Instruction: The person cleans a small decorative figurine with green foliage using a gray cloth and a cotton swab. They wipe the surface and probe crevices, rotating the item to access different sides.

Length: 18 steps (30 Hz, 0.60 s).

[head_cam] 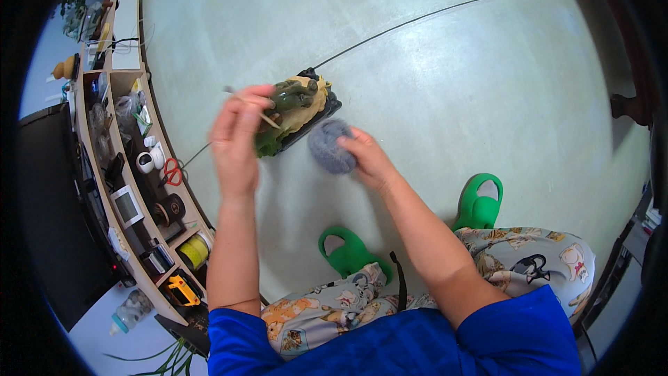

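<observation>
My left hand [237, 130] grips a thin stick [269, 119], whose pale end points down to the right; motion blurs the hand. In my right hand [369, 159] is a bunched grey fuzzy cloth [330, 147]. A carved stone-like ornament [297, 96] in dark green, cream and leaf green lies on the floor just beyond both hands. It sits on a black base [312, 124]. The stick's pale end overlaps the ornament in view; whether they touch, I cannot tell. My left hand hides part of the ornament's left side.
A low wooden shelf unit [151, 188] runs along the left, with red-handled scissors [173, 172], a white camera [145, 162] and a yellow tape roll [194, 252]. Beyond it stands a dark television [57, 209]. Green slippers [342, 250] are on my feet on the pale floor [417, 78].
</observation>
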Each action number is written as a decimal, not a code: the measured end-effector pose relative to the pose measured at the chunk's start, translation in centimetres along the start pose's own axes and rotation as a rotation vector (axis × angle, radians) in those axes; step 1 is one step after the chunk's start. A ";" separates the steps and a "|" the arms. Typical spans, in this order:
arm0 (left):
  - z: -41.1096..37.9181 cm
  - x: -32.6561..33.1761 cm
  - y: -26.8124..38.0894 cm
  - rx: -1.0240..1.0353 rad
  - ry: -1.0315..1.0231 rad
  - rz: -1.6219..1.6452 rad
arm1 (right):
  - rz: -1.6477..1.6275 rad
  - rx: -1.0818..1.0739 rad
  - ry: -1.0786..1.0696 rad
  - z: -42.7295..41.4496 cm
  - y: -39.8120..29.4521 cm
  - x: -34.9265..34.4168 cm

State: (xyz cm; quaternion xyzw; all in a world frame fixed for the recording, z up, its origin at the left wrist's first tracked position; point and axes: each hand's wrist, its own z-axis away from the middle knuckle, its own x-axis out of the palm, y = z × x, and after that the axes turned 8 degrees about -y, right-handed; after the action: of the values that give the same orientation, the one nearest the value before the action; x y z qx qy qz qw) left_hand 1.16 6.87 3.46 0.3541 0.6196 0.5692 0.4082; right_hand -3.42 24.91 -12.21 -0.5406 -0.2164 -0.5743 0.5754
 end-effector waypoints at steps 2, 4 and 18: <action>-0.9 -2.5 0.9 0.070 0.080 -0.231 | 0.178 -0.064 0.158 -0.6 -0.9 -1.0; -0.6 -4.8 0.2 0.054 0.124 -0.396 | 0.388 -0.124 0.280 -1.8 -1.4 -0.5; -1.4 -4.3 -3.2 -0.006 0.114 -0.468 | 0.691 -0.398 0.396 -8.5 -1.3 0.8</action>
State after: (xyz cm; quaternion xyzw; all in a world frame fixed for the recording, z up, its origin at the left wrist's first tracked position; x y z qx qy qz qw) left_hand 1.72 2.06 0.75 0.1669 0.7051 0.4800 0.4945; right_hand -7.50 17.44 -13.75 -0.5612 0.2060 -0.4713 0.6485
